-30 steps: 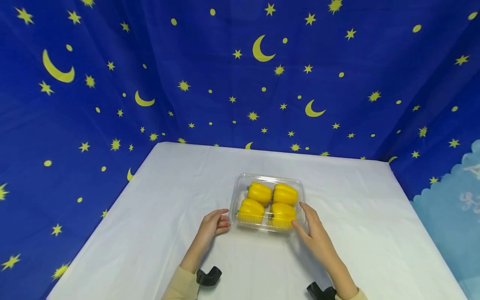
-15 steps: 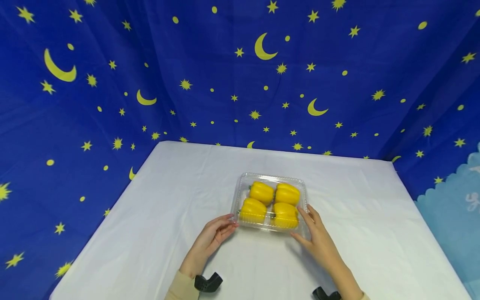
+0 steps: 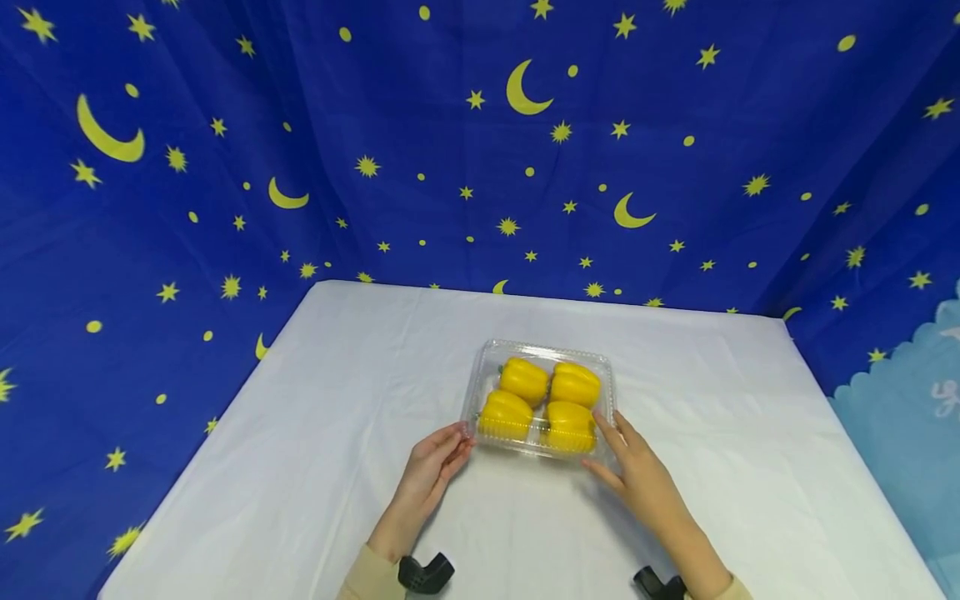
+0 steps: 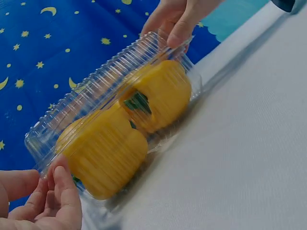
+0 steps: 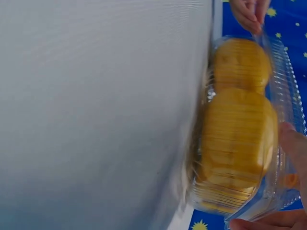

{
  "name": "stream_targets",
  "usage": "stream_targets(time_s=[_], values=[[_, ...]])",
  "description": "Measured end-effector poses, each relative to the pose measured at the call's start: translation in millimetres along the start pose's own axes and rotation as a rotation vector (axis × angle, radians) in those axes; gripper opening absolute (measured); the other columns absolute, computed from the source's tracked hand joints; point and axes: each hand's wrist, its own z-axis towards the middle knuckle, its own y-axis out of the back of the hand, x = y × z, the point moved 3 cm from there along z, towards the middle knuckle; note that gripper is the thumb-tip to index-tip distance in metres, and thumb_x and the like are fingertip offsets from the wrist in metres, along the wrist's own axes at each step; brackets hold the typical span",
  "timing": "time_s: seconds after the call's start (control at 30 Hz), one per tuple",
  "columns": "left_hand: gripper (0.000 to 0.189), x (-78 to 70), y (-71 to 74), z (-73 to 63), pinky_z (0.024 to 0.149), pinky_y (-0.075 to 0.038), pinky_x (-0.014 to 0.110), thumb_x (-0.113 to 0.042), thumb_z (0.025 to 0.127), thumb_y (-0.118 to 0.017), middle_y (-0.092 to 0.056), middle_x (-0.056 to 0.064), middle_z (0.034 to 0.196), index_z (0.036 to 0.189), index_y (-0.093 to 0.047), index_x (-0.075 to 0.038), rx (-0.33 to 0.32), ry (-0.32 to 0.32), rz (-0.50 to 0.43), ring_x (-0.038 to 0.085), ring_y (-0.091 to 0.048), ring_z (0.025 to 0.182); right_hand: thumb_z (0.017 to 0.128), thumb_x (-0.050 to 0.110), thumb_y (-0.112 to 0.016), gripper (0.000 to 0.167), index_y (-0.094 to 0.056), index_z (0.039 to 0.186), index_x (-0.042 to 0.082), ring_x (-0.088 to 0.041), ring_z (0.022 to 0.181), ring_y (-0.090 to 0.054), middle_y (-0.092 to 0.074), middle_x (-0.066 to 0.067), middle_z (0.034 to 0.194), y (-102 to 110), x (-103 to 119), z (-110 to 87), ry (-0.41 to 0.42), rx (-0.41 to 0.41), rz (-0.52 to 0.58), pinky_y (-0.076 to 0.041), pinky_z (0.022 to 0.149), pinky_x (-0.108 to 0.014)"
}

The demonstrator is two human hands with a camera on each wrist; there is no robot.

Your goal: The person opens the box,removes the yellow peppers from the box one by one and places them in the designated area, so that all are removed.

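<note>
A clear plastic clamshell container (image 3: 547, 348) sits on the white table with several yellow bell peppers (image 3: 505, 412) inside. My left hand (image 3: 427, 479) holds its near left corner, and in the left wrist view the thumb and fingers pinch the rim there. At the near right corner is my right hand (image 3: 648, 483), thumb toward the front and fingers along the right side. The left wrist view shows that right hand (image 4: 175, 21) gripping the corner edge of the container. A green stem (image 4: 138, 101) shows through the plastic. Part of the right hand (image 5: 297, 158) is cut off in its own wrist view.
White cloth covers the table (image 3: 360, 375), around which hangs a blue curtain (image 3: 420, 100) with yellow stars and moons. A light-blue cloth (image 3: 900, 433) hangs on the right. Each wrist wears a black mount (image 3: 426, 573).
My left hand has moved in from beside the container and pinched its near left corner. My right hand has shifted slightly around the near right corner. The container stays almost in place.
</note>
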Motion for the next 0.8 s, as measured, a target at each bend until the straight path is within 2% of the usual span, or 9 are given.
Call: stream_targets(time_s=[0.2, 0.3, 0.37, 0.43, 0.5, 0.57, 0.67, 0.73, 0.8], values=[[0.032, 1.7, -8.7, 0.5, 0.075, -0.053, 0.015, -0.002, 0.096, -0.047, -0.062, -0.002, 0.083, 0.120, -0.047, 0.020, -0.075, -0.031, 0.046, 0.005, -0.061, 0.079, 0.071, 0.030, -0.080, 0.083, -0.041, 0.139, 0.004, -0.045, 0.097, -0.064, -0.055, -0.036, 0.122, -3, 0, 0.0, 0.161, -0.081, -0.161, -0.057, 0.076, -0.047], [0.029, 3.6, -15.5, -0.8, 0.073, -0.051, 0.014, -0.003, 0.097, -0.044, -0.057, -0.001, 0.084, 0.116, -0.049, 0.018, -0.121, -0.062, 0.062, 0.006, -0.057, 0.078, 0.074, 0.036, -0.076, 0.081, -0.041, 0.137, 0.001, -0.042, 0.091, -0.066, -0.057, -0.036, 0.117, -4, -2, 1.4, 0.227, -0.104, -0.242, -0.058, 0.070, -0.041], [0.027, 4.7, -19.8, -1.1, 0.071, -0.050, 0.014, -0.004, 0.097, -0.043, -0.055, 0.000, 0.085, 0.114, -0.049, 0.018, -0.146, -0.084, 0.054, 0.006, -0.054, 0.078, 0.083, 0.044, -0.066, 0.073, -0.040, 0.136, -0.001, -0.042, 0.088, -0.066, -0.058, -0.037, 0.114, -6, -3, 3.0, 0.259, -0.117, -0.274, -0.058, 0.067, -0.039], [0.024, 6.4, -22.6, -1.4, 0.071, -0.049, 0.014, -0.003, 0.098, -0.043, -0.052, 0.001, 0.086, 0.111, -0.049, 0.016, -0.164, -0.090, 0.041, 0.007, -0.052, 0.078, 0.093, 0.050, -0.048, 0.067, -0.041, 0.134, -0.002, -0.042, 0.086, -0.067, -0.059, -0.037, 0.111, -6, -4, 4.7, 0.290, -0.140, -0.288, -0.058, 0.063, -0.039], [0.021, 8.0, -24.0, -1.8, 0.071, -0.049, 0.015, -0.002, 0.097, -0.045, -0.053, 0.001, 0.085, 0.109, -0.050, 0.014, -0.183, -0.078, 0.026, 0.007, -0.052, 0.078, 0.098, 0.053, -0.029, 0.068, -0.042, 0.131, -0.004, -0.042, 0.082, -0.067, -0.061, -0.037, 0.107, -6, -4, 6.5, 0.319, -0.166, -0.297, -0.058, 0.061, -0.039], [0.018, 9.3, -24.3, -2.4, 0.070, -0.049, 0.016, -0.001, 0.097, -0.046, -0.054, 0.001, 0.084, 0.107, -0.050, 0.012, -0.197, -0.062, 0.022, 0.007, -0.053, 0.078, 0.099, 0.054, -0.017, 0.071, -0.043, 0.128, -0.005, -0.040, 0.078, -0.067, -0.063, -0.035, 0.103, -2, -2, 9.7, 0.330, -0.187, -0.318, -0.057, 0.059, -0.038], [0.017, 9.6, -23.8, -3.4, 0.070, -0.050, 0.016, -0.001, 0.096, -0.049, -0.057, -0.001, 0.081, 0.107, -0.051, 0.011, -0.208, -0.055, 0.027, 0.006, -0.055, 0.076, 0.099, 0.057, -0.019, 0.072, -0.048, 0.125, -0.004, -0.036, 0.074, -0.067, -0.067, -0.028, 0.095, 13, 0, 20.1, 0.305, -0.208, -0.312, -0.056, 0.056, -0.040], [0.018, 9.2, -22.8, -3.5, 0.070, -0.050, 0.016, -0.001, 0.094, -0.051, -0.059, -0.002, 0.080, 0.108, -0.051, 0.011, -0.211, -0.066, 0.046, 0.006, -0.057, 0.075, 0.098, 0.055, -0.031, 0.067, -0.049, 0.127, -0.003, -0.035, 0.072, -0.066, -0.068, -0.025, 0.090, 28, -1, 31.9, 0.246, -0.209, -0.255, -0.055, 0.056, -0.042], [0.021, 8.5, -21.6, -3.7, 0.070, -0.051, 0.015, -0.002, 0.093, -0.053, -0.062, -0.004, 0.079, 0.110, -0.052, 0.011, -0.215, -0.083, 0.081, 0.004, -0.059, 0.074, 0.097, 0.048, -0.045, 0.060, -0.046, 0.131, -0.001, -0.036, 0.075, -0.064, -0.067, -0.024, 0.090, 43, -4, 47.6, 0.164, -0.192, -0.138, -0.055, 0.059, -0.046]])
